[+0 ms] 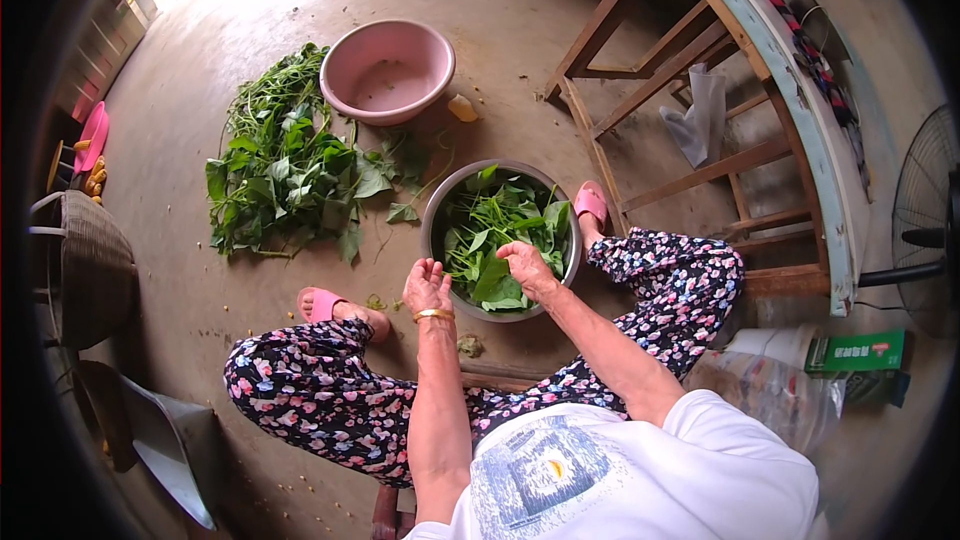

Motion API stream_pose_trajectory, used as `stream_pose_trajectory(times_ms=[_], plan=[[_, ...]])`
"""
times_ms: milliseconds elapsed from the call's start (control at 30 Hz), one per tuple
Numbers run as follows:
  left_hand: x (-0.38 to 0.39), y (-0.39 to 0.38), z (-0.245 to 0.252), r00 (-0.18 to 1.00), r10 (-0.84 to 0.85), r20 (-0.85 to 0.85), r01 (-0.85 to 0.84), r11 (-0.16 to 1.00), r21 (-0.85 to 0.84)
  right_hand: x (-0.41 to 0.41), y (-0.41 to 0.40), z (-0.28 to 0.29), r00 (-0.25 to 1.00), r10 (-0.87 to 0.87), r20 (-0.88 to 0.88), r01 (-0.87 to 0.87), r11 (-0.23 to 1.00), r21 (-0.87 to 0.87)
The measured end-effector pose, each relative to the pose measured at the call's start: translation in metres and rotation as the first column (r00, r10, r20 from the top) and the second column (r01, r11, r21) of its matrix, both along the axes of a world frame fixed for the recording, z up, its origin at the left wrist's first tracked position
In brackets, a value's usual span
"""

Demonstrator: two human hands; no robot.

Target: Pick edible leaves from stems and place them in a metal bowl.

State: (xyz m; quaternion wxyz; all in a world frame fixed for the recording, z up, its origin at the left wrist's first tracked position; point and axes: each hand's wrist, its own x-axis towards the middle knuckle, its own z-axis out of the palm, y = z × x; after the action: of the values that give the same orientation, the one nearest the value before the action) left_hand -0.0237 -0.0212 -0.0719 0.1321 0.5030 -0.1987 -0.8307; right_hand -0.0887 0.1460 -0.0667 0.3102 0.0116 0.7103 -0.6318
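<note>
A steel basin [576,255] stands on the floor between my feet, filled with picked green leaves and thin stems [480,217]. Over its near right part, my right hand [529,268] pinches a broad green leaf [493,281] between thumb and fingers. My left hand [427,286], with a gold-coloured bangle at the wrist, is at the basin's near left rim. Its fingers are half curled and apart, and nothing shows in them. A large heap of leafy vines [289,165] lies on the floor to the left of the basin.
A pink plastic basin [390,101] with a few scraps inside stands behind the heap. To the right is a wooden frame [667,82] with a plastic bag [699,120], then a fan [926,232]. A wicker basket [94,270] and metal dustpan [161,435] are at left.
</note>
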Motion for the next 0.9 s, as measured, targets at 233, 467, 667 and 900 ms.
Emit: stream_pose_trajectory(times_ms=[233, 467, 667, 900], plan=[[-0.001, -0.006, 0.009, 0.993, 0.003, 0.115, -0.004, 1.000, 0.011, 0.030, -0.015, -0.036, 0.690, -0.145, 0.709, 0.205, 0.979, 0.001], [-0.014, 0.012, 0.029, 0.966, 0.220, 0.135, -0.078, 0.747, -0.660, -0.018, -0.095, -0.032, 0.755, -0.350, 0.555, 0.378, 0.923, 0.067], [-0.002, 0.011, 0.046, 0.964, 0.266, -0.001, -0.206, 0.744, -0.636, -0.056, -0.197, 0.034, 0.875, 0.028, 0.483, 0.133, 0.945, -0.297], [0.003, 0.005, 0.011, 0.953, 0.191, 0.233, -0.164, 0.978, -0.131, -0.087, -0.109, -0.003, 0.997, -0.010, -0.071, 0.019, 0.992, 0.123]])
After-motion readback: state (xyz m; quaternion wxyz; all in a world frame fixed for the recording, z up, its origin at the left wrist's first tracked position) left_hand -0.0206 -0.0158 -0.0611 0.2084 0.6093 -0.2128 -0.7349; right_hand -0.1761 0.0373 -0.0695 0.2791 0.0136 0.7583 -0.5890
